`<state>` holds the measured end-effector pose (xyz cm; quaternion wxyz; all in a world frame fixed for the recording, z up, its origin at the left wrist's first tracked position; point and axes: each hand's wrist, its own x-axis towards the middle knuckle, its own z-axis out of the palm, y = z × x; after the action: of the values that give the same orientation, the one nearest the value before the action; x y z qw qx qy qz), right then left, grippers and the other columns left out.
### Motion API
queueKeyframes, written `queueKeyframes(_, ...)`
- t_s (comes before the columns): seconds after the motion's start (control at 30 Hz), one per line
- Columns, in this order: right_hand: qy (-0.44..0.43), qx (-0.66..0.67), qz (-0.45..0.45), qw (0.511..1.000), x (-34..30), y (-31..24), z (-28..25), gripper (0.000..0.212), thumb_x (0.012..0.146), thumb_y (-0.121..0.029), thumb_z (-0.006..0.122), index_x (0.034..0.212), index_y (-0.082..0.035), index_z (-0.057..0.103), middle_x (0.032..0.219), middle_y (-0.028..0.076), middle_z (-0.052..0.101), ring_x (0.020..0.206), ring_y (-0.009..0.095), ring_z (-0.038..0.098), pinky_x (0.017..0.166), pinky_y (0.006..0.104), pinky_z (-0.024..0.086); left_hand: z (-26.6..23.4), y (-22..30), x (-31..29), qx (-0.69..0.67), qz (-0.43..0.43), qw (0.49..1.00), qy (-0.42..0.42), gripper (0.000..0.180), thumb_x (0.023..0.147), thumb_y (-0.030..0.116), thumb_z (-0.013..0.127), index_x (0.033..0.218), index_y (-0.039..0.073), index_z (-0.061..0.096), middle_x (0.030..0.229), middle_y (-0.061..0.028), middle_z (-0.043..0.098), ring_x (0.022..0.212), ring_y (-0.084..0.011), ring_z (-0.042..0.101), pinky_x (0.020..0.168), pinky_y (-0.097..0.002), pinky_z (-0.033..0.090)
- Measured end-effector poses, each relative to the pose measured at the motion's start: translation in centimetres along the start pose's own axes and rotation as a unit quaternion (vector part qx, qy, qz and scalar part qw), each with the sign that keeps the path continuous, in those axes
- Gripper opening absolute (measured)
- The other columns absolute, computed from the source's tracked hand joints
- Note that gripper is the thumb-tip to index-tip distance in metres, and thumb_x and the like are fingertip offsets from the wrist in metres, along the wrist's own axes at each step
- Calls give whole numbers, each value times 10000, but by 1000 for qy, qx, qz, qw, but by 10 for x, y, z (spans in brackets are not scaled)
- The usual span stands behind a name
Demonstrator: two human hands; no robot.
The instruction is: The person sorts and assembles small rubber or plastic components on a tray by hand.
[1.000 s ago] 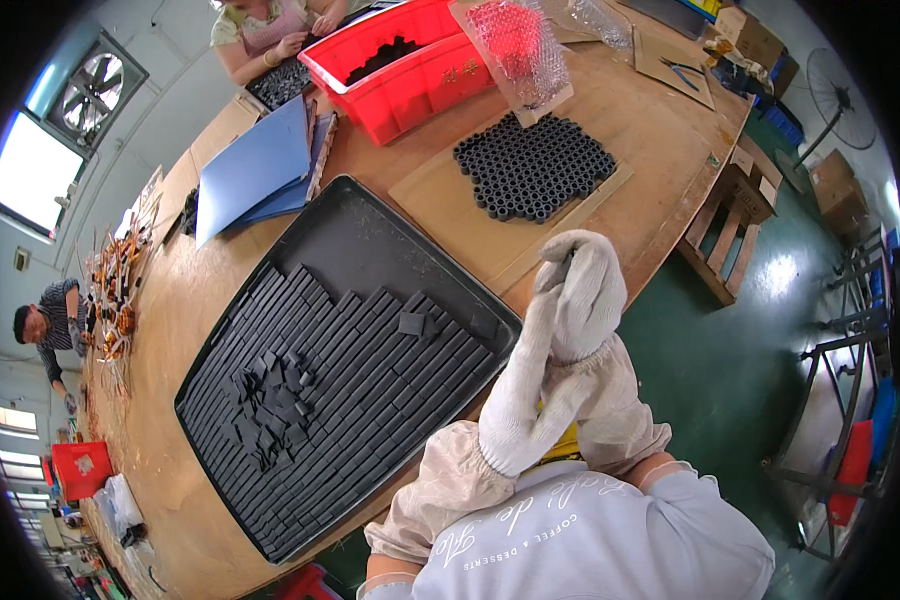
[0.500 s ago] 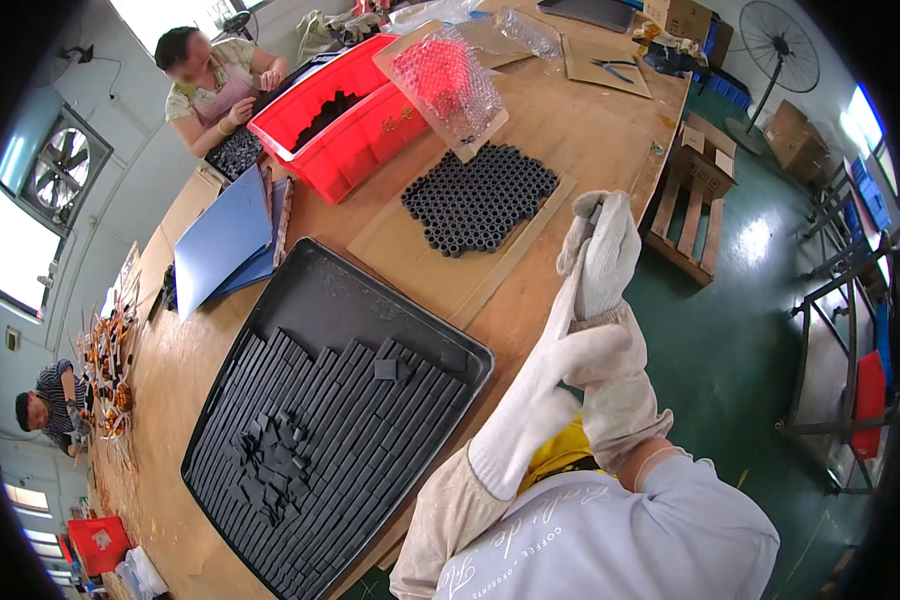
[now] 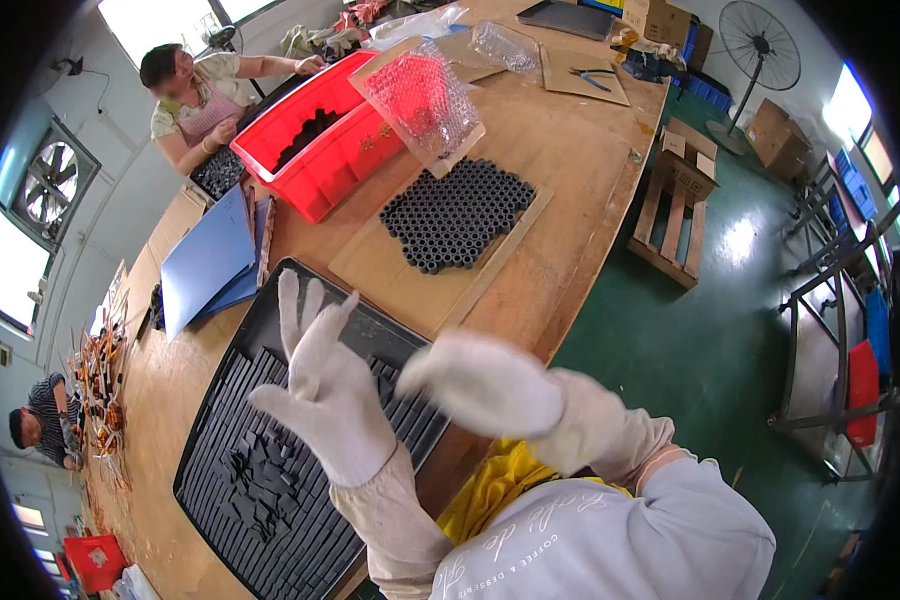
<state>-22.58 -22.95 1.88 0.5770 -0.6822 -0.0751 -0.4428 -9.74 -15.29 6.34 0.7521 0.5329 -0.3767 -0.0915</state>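
Note:
My left hand (image 3: pixel 332 390), in a white knit glove, is raised over the black tray (image 3: pixel 345 300) with its fingers spread and nothing in them. Beneath it the tray holds rows of flat black strips (image 3: pixel 240 400) and a loose heap of small black pieces (image 3: pixel 262 485). My right hand (image 3: pixel 485 385), also gloved, hovers by the tray's right edge. Motion smears its fingers, so what they do or hold cannot be made out. Beyond both hands, a cluster of short black tubes (image 3: pixel 455 212) stands on a cardboard sheet (image 3: pixel 365 262).
A red bin (image 3: pixel 320 180) with black pieces stands at the back left, bubble wrap (image 3: pixel 425 110) against it. Blue sheets (image 3: pixel 205 260) lie left of it. Pliers (image 3: pixel 592 78) rest on cardboard. A co-worker (image 3: pixel 195 110) sits at the far side. A wooden pallet (image 3: pixel 670 235) is on the floor.
My hands were together at the right, the left one at the right glove's cuff. They have parted: the left has swung left over the tray, the right has come down and left.

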Motion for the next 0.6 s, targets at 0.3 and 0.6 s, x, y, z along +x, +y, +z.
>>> queueKeyframes(0.3, -129, -353, 16, 927, -12, -19, 38, 217, 796, -199, 711, 948, -112, 584, 792, 82, 561, 747, 293, 624, 653, 406, 510, -13, -32, 2, -246, -48, 962, -107, 713, 1040, 534, 279, 1112, -68, 654, 1540, -204, 342, 1434, -344, 295, 1174, -549, 210)
queueKeyframes(0.6, -217, -219, 79, 948, -11, -21, 48, 144, 836, -192, 678, 829, -83, 584, 732, 99, 541, 667, 319, 610, 591, 424, 499, -21, -43, -7, -313, -7, 949, 46, 537, 1011, 323, 495, 1422, -9, 403, 1488, -210, 405, 1384, -372, 384, 1154, -512, 330)
